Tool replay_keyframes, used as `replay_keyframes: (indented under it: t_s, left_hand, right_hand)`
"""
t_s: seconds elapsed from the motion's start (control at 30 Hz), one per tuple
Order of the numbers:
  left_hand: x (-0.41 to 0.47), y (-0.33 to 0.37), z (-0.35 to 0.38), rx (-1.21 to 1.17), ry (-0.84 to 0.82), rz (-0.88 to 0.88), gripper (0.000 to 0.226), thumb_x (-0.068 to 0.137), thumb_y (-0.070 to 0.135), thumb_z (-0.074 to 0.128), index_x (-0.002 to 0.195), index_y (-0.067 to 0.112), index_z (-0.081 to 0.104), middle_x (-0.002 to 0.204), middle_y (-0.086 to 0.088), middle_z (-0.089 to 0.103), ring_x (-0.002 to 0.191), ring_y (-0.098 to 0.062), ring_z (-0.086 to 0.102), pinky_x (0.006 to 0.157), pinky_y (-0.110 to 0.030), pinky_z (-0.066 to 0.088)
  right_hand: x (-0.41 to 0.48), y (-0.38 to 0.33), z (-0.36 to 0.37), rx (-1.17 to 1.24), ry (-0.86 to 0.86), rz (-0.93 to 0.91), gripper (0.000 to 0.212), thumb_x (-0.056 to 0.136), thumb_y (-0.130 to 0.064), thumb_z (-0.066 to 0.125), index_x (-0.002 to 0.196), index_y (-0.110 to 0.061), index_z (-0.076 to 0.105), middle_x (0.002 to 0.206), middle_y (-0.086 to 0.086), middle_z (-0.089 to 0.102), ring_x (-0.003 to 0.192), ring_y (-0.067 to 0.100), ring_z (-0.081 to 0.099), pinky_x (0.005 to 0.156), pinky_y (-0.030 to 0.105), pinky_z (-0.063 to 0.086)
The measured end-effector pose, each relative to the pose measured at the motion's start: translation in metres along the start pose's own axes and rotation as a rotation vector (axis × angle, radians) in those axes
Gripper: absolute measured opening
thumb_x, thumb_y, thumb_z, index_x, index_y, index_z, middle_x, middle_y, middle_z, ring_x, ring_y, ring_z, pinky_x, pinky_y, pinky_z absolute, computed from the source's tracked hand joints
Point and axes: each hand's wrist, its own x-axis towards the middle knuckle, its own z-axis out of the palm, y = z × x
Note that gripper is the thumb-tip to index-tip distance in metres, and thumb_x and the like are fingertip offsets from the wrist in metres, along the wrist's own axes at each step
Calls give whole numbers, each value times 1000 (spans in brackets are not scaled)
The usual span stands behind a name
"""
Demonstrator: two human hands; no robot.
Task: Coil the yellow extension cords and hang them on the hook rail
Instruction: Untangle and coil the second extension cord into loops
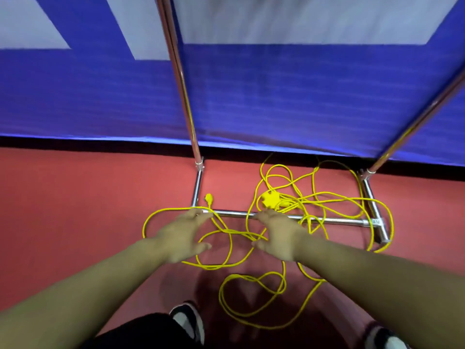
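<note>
Yellow extension cord (pixel 254 295) lies in loose tangled loops on the red floor, draped over the chrome base of a rack. A yellow plug (pixel 208 198) lies left of the tangle and a yellow socket block (pixel 270 199) sits among the loops behind the bar. My left hand (pixel 180 235) is stretched forward with spread fingers above a cord loop, holding nothing. My right hand (pixel 278 235) reaches out the same way, fingers straight, over the middle of the tangle. Both hands are blurred. No hooks are in view.
The rack's chrome floor bar (pixel 334 219) runs across under the hands, with two side feet and two uprights (pixel 185 102) rising out of view. A blue and white banner (pixel 276 91) hangs right behind. My two shoes (pixel 188 321) stand at the bottom edge.
</note>
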Motion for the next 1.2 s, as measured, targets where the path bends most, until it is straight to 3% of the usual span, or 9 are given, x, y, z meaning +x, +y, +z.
replay_keyframes:
  t_s: [0.33, 0.5, 0.63, 0.73, 0.83, 0.9, 1.0, 1.1, 1.2]
  left_hand:
    - [101, -52, 115, 108, -27, 42, 76, 98, 44, 53, 160, 27, 12, 166, 4, 23, 153, -22, 14, 123, -39, 16]
    - [96, -60, 128, 139, -79, 50, 71, 95, 45, 55, 157, 33, 22, 160, 9, 29, 146, -22, 22, 119, -40, 18]
    - [91, -49, 131, 129, 31, 93, 50, 92, 47, 60, 139, 36, 48, 139, 10, 43, 134, -21, 34, 114, -39, 26]
    - [82, -35, 121, 26, 163, 142, 27, 93, 39, 61, 119, 31, 58, 122, 9, 56, 122, -20, 46, 107, -39, 34]
    - [64, -20, 87, -61, 211, 211, 8, 94, 33, 57, 96, 25, 59, 91, 8, 60, 92, -18, 57, 84, -36, 44]
    - [47, -1, 54, -195, 152, 185, 11, 98, 28, 57, 87, 29, 54, 73, 9, 55, 70, -11, 54, 68, -31, 42]
    - [18, 43, -7, -418, 122, 157, 14, 101, 22, 56, 87, 21, 58, 59, 6, 52, 56, -19, 59, 51, -25, 43]
    - [-17, 95, -73, -563, 132, 184, 13, 101, 20, 56, 93, 10, 60, 53, 2, 44, 46, -18, 47, 47, -25, 44]
    - [-62, 145, -130, -641, 174, 266, 12, 93, 31, 64, 86, 21, 64, 61, -7, 41, 49, -17, 35, 47, -25, 30]
  right_hand:
    - [115, 24, 136, 106, -15, 81, 52, 88, -29, 60, 139, -29, 50, 136, 3, 59, 127, 27, 52, 105, 32, 42]
    - [93, 34, 149, 302, 56, 62, 18, 88, -22, 60, 100, -35, 64, 85, -7, 70, 81, 18, 65, 76, 35, 52]
    - [73, 37, 119, 430, 47, -15, 13, 91, -19, 65, 93, -31, 69, 78, -13, 70, 76, 5, 65, 77, 32, 53]
    - [58, 36, 84, 490, 29, -24, 17, 91, -14, 68, 86, -31, 68, 68, -13, 65, 61, -5, 56, 65, 17, 46]
    - [34, 28, 40, 580, 7, -17, 13, 90, -7, 68, 89, -20, 70, 64, -11, 60, 51, -4, 49, 56, 14, 39]
    - [13, 21, 7, 641, -20, 0, 8, 90, -4, 67, 92, -12, 69, 59, -9, 57, 46, -1, 46, 49, 15, 37]
    - [-24, 8, -48, 653, -33, -3, 5, 91, -17, 69, 91, -12, 67, 55, -5, 51, 48, 12, 42, 45, 22, 33]
    - [-72, -10, -101, 633, 48, -29, 19, 88, -21, 73, 77, -15, 60, 56, -4, 51, 50, 12, 45, 46, 21, 35]
    - [-123, -35, -145, 529, 200, -51, 37, 81, -10, 75, 62, -19, 45, 47, -11, 42, 47, 9, 38, 48, 24, 32]
